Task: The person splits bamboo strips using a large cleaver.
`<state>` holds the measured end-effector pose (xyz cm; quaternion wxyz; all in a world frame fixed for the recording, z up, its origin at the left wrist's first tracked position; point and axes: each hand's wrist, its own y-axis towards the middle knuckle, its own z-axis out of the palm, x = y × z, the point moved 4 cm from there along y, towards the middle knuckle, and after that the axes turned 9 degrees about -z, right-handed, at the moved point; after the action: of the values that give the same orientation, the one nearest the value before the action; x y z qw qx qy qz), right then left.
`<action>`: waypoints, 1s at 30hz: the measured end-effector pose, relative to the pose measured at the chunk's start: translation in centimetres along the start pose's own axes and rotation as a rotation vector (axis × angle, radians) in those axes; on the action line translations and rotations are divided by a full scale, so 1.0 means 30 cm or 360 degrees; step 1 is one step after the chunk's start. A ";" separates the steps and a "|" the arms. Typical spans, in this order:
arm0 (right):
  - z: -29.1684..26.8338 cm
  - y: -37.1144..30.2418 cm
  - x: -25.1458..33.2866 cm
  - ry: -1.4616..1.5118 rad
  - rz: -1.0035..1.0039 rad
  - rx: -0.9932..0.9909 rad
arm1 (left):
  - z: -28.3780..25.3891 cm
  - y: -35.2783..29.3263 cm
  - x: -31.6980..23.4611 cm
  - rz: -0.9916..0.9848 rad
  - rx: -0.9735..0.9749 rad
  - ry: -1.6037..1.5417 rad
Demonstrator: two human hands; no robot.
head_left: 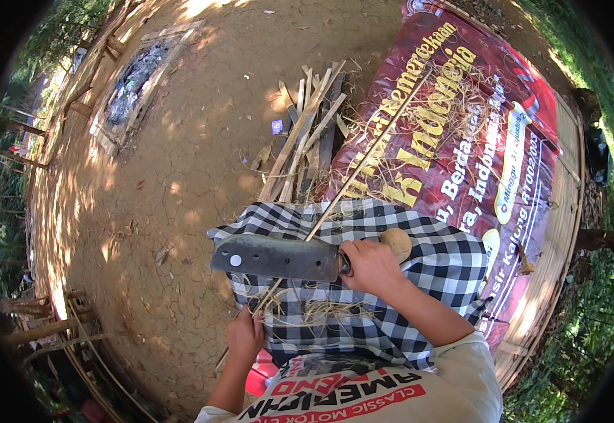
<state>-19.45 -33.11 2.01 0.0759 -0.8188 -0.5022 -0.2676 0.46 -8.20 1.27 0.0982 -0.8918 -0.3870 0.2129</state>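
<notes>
Bamboo stick (362, 163): points toward one o'clock, gripped in left hand (245, 333), beneath cleaver (271, 256) grasped in right hand (371, 266); looks partly scraped given shavings (331, 310), amount left unclear.

Dirt ground (152, 225) lies open left of the cloth (437, 257), while the cleaver (268, 255) and wood pile (302, 138) block the way ahead.

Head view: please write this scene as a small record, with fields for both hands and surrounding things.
Left hand: closed around thin stick
Right hand: grips broad dark knife by its handle
Blade: crosses over the stick; contact unclear
Lap: checked cloth with loose shavings
Ahead: wood strips piled on cracked ground
Right side: red banner, shavings on it
Far left: ash inside wooden frame
</notes>
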 end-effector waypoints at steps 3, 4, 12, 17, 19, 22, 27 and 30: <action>0.038 0.007 -0.015 0.0032 -0.0011 0.0031 | -0.006 0.002 -0.003 0.0007 -0.0009 0.0080; 0.038 0.012 -0.018 0.0013 -0.0027 0.0022 | -0.003 0.004 -0.001 0.0003 -0.0019 0.0107; -0.004 0.033 -0.055 -0.0168 -0.0056 -0.0047 | 0.033 -0.009 0.028 -0.0009 -0.0114 0.0063; -0.032 0.036 -0.123 -0.0251 -0.0008 -0.0129 | 0.031 -0.015 0.025 -0.0018 -0.0167 0.0035; -0.086 0.037 -0.217 -0.0299 0.0289 -0.0197 | 0.040 -0.023 0.039 -0.0020 -0.0185 0.0042; -0.250 0.032 -0.435 -0.0402 0.0957 -0.0361 | 0.037 -0.024 0.032 -0.0025 -0.0170 0.0044; -0.280 -0.043 -0.551 -0.0448 0.1033 -0.0338 | 0.015 0.008 0.015 0.0092 -0.0156 0.0108; -0.176 -0.039 -0.416 -0.0310 0.0762 -0.0269 | 0.014 -0.004 0.023 -0.0008 -0.0037 0.0146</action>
<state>-26.77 -44.38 -0.12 0.0198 -0.9396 -0.2751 -0.2029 0.60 -7.60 0.73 0.1060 -0.9007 -0.3869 0.1671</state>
